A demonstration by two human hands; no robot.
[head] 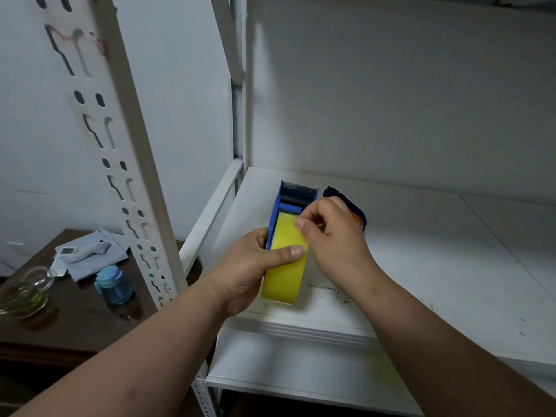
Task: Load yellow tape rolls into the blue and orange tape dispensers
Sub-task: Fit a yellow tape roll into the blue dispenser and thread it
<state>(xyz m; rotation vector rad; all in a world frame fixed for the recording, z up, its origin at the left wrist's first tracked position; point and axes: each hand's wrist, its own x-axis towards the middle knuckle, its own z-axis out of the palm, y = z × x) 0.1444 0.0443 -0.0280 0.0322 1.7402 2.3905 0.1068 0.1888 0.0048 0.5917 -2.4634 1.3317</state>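
White shelf [421, 251] up front, left hand [252, 266] grips the blue dispenser [275, 218] with its yellow tape roll [285, 266], right hand [331, 233] pinching the tape end (second dispenser [358, 210] just behind)

Your left hand [255, 266] grips the blue dispenser [278, 215] with the yellow tape roll [285, 272] seated in it, thumb across the roll. Your right hand [331, 233] pinches the tape's free end on top. Both are over the white shelf [436, 266]; a second dispenser [359, 215] lies just behind your right hand.
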